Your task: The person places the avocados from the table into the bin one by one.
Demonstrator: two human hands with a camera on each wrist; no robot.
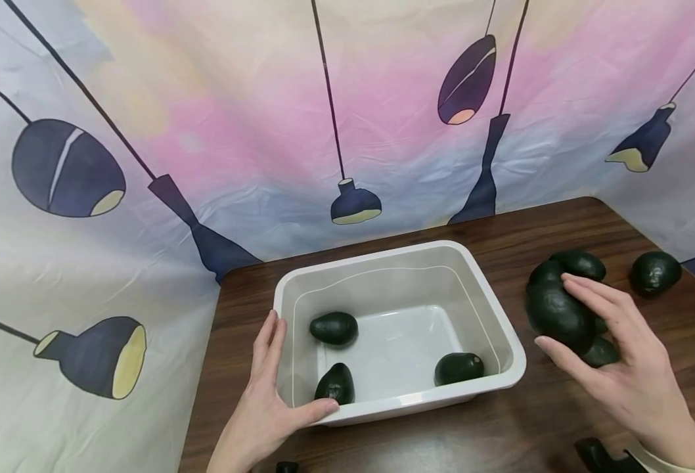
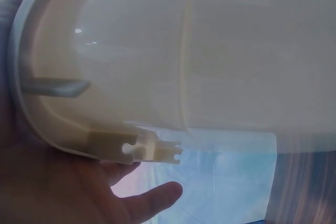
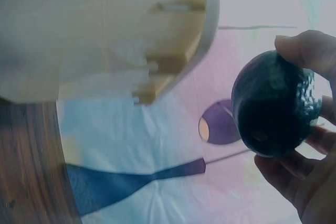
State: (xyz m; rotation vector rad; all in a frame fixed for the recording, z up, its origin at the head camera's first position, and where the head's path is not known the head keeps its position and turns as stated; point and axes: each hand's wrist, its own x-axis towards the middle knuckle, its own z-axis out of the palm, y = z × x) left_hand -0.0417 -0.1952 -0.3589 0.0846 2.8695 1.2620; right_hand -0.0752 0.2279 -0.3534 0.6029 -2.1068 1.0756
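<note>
My left hand (image 1: 265, 401) rests at the near left corner of a pale plastic bin (image 1: 515, 358), its thumb on the near rim and its fingers along the left side. The left wrist view shows those fingers (image 2: 149, 203) stretched out beside the bin's wall. Between the thumb and fingers of my right hand (image 1: 631, 361) is a dark green avocado (image 1: 557, 312), to the right of the bin. That avocado (image 3: 273, 103) appears raised in the right wrist view. Inside the bin lie an avocado (image 1: 334, 328) at left, another (image 1: 337, 383) near the front, and one (image 1: 460, 368) at right.
Several avocados lie on the brown wooden table (image 1: 537, 230) behind and under the right hand, including one (image 1: 581, 264). A single avocado (image 1: 656, 272) sits farther right. Behind the table hangs a cloth (image 1: 253, 131) printed with lamps. Black straps (image 1: 604, 456) show near my right wrist.
</note>
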